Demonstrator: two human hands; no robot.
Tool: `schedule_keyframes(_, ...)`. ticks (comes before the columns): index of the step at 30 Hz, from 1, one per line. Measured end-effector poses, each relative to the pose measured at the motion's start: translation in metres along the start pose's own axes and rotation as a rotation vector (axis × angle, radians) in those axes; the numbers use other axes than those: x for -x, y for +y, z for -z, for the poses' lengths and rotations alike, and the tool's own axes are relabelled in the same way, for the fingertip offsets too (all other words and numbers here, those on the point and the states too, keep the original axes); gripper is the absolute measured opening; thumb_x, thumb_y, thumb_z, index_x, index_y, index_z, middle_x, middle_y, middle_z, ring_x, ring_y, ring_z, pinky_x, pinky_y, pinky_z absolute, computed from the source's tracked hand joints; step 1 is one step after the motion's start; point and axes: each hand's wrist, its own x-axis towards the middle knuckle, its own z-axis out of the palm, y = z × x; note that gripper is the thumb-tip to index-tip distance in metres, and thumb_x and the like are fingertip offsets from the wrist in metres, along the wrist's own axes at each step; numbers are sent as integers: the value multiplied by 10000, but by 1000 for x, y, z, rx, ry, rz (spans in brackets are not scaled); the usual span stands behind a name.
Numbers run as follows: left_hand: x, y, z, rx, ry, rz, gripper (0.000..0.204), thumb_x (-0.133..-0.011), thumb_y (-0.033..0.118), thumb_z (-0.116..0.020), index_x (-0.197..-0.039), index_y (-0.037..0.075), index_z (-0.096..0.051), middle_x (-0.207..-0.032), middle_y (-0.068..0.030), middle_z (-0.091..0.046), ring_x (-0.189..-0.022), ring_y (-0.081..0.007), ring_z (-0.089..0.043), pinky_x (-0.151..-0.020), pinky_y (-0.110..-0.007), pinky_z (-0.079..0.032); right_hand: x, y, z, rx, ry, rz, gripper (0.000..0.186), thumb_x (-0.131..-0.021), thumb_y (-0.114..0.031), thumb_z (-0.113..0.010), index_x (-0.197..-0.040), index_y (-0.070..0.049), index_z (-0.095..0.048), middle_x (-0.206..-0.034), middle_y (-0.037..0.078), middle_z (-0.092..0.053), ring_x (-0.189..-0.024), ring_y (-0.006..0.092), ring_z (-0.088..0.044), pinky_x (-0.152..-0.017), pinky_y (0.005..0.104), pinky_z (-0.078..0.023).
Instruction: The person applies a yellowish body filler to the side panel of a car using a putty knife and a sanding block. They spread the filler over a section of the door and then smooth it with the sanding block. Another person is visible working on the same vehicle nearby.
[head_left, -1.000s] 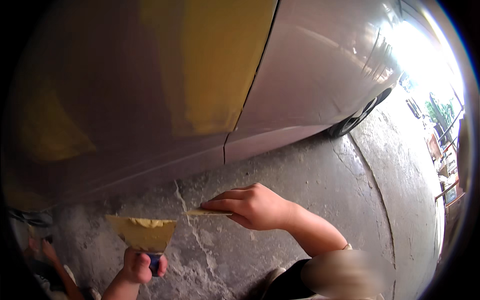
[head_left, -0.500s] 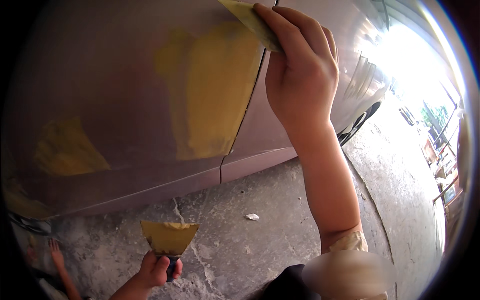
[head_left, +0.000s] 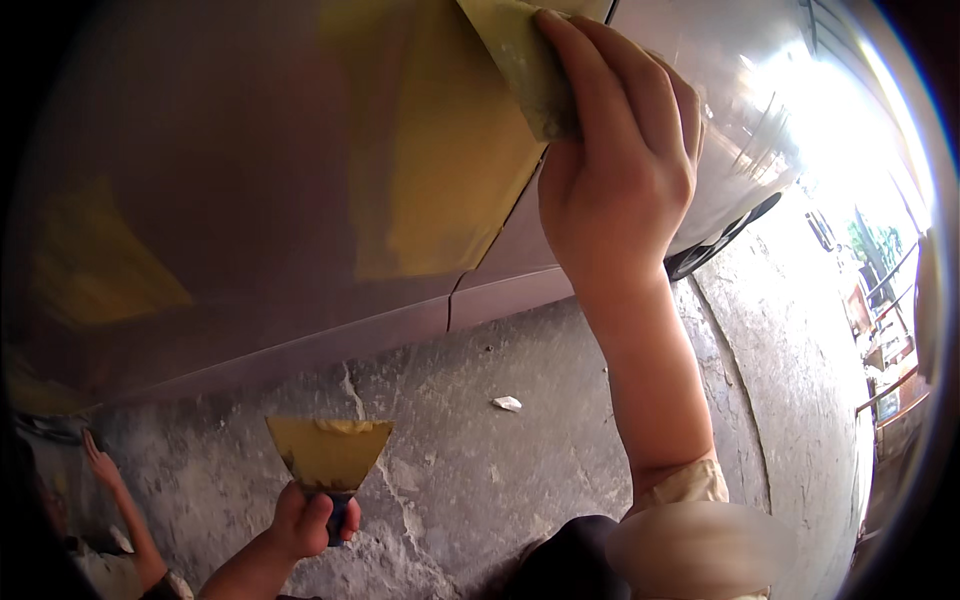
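My right hand (head_left: 625,185) is closed on a flat yellowish spreader (head_left: 522,75), pinched between thumb and fingers. The spreader lies against the upper right of a large yellow filler patch (head_left: 455,180) on a mauve car door (head_left: 250,200), beside the panel gap. Low in front of me, my left hand (head_left: 303,525) grips the dark handle of a putty knife (head_left: 328,455). Its broad blade points up and away from me, coated in yellow, with a paler lump of filler along the top edge. A second yellow patch (head_left: 110,260) marks the panel farther left.
Another person's arm (head_left: 135,515) reaches toward the car's lower edge at far left. A car wheel (head_left: 720,240) shows beyond my right forearm. On the cracked concrete floor (head_left: 450,430) lies a small white scrap (head_left: 507,404). Cluttered items stand at the bright right edge.
My right hand has drawn the spreader down over the large patch. The view has shifted, so the car sits higher in it. My left hand still holds the putty knife.
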Motion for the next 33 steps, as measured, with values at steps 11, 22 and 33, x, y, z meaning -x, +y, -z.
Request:
schedule_keyframes(11, 0, -6, 2, 4, 6, 44, 496, -976, 447, -429, -1012, -43, -496, -650, -117, -579, -517, -159, -540, -483, -288, -449, 76, -59, 4, -143, -70, -215, 524, -612, 15, -513, -1107, -33, -680, -1147, 96, -618, -1038, 251, -568, -927, 335, -415)
schedule_keyframes(22, 7, -8, 3, 34, -23, 39, 424, -997, 376, -420, -1112, -32, -446, -690, -120, -574, -538, -148, -530, -498, -274, -451, 123, -96, 6, -105, -165, -255, 378, -721, -77, -562, -1073, -66, -700, -1139, 60, -619, -1023, 226, -565, -879, 346, -401)
schedule_keyframes(33, 13, -3, -3, 41, -4, 58, 435, -994, 403, -425, -1093, -20, -460, -701, -119, -577, -547, -143, -534, -503, -269, -454, 168, -113, -7, -49, -160, -183, 334, -793, -134, -545, -1086, -101, -702, -1179, 43, -609, -1057, 237, -537, -877, 370, -402)
